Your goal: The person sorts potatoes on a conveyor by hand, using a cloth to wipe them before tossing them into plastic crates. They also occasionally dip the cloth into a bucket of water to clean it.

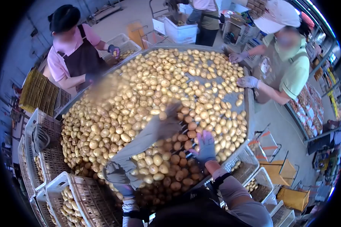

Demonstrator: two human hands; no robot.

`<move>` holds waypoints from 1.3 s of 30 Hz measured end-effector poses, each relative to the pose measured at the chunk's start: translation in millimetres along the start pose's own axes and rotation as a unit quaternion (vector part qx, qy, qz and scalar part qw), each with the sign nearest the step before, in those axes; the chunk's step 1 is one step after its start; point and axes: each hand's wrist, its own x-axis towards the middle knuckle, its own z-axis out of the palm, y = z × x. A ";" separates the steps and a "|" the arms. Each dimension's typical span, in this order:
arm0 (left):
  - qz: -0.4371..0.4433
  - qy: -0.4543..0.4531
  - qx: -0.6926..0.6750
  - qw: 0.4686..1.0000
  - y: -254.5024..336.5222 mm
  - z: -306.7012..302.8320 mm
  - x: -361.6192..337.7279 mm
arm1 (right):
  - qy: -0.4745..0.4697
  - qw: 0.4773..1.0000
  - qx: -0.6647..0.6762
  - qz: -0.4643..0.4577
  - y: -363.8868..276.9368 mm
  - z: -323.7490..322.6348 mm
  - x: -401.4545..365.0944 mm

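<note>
Potatoes [140,94] are heaped over a large metal-edged table [250,113]. My left hand [125,190], in a bluish glove, is low at the near edge, closed on a long grey cloth [136,142]; its fingers are partly hidden. The cloth stretches up and right over the potatoes, its far end blurred. My right hand [205,148], in a grey glove with pinkish fingertips, lies spread on the potatoes at the near right, holding nothing. Dark slots show between potatoes left of it.
Co-workers stand at the far left [75,56] and right [284,64], gloved hands by the table. Stacked crates [79,193] with potatoes are at the near left, more crates [250,162] at the near right. Yellow-orange boards [278,172] stand beyond. A brown blur [106,87] hangs over the heap.
</note>
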 end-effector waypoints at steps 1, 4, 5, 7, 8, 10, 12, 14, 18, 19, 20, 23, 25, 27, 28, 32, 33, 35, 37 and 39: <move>0.003 0.010 0.015 1.000 -1.0 1.8 2.8 | 0.030 0.999 0.001 0.017 6.1 3.8 16.1; 0.008 0.029 0.059 0.998 -2.0 5.1 4.8 | 0.043 0.999 -0.031 -0.003 26.1 -0.7 48.7; 0.012 0.032 0.066 0.997 -2.9 5.1 4.8 | 0.060 0.997 -0.041 -0.030 31.7 -7.7 58.9; 0.012 0.045 0.069 0.997 -5.4 6.0 4.4 | 0.076 0.994 -0.055 -0.062 45.9 -19.1 77.1; 0.012 0.048 0.072 0.996 -6.0 5.7 4.1 | 0.123 0.989 -0.003 -0.076 57.0 -22.7 83.8; 0.012 0.052 0.075 0.996 -7.1 5.7 4.5 | 0.185 0.974 0.106 -0.082 77.4 -31.4 103.1; 0.011 0.055 0.079 0.995 -8.5 5.2 5.6 | 0.215 0.972 0.096 0.024 89.4 -26.1 115.3; 0.009 0.057 0.083 0.995 -9.7 4.2 5.0 | 0.129 0.979 0.047 0.150 86.9 -40.2 124.4; 0.000 0.060 0.096 0.994 -11.5 2.8 -0.5 | 0.048 0.985 -0.102 0.129 70.1 -31.3 139.6; -0.002 0.060 0.094 0.994 -12.3 3.6 -1.7 | 0.054 0.985 -0.104 0.129 71.2 -31.7 147.4; 0.000 0.060 0.098 0.993 -12.9 3.0 -2.0 | -0.021 0.980 -0.084 0.181 71.0 -31.1 151.8; 0.000 0.057 0.103 0.993 -11.8 0.5 -3.5 | -0.147 0.958 -0.034 0.245 58.6 -47.6 155.9; 0.001 0.054 0.104 0.993 -12.9 0.9 -2.3 | -0.189 0.964 -0.098 0.161 48.3 -56.9 143.5; 0.000 0.051 0.108 0.993 -11.8 0.1 -3.2 | -0.230 0.952 -0.127 0.154 66.0 -29.3 122.3; 0.001 0.051 0.111 0.993 -12.0 -0.5 -3.5 | -0.227 0.934 0.169 0.216 60.0 -37.1 105.2; 0.001 0.051 0.122 0.991 -12.0 -4.6 -7.0 | -0.156 0.515 0.837 0.095 24.9 -78.1 47.8; -0.001 0.048 0.126 0.991 -12.3 -5.4 -7.7 | -0.161 0.458 0.871 0.075 22.1 -80.3 32.4; -0.004 0.044 0.131 0.990 -12.7 -6.4 -7.6 | -0.154 0.429 0.888 0.055 1.2 -102.0 16.8; -0.005 0.040 0.137 0.990 -12.5 -5.8 -7.4 | -0.162 0.373 0.912 0.060 -16.6 -130.3 4.4; -0.005 0.034 0.142 0.989 -12.0 -5.0 -7.7 | -0.149 0.412 0.899 -0.003 -22.5 -143.1 -3.5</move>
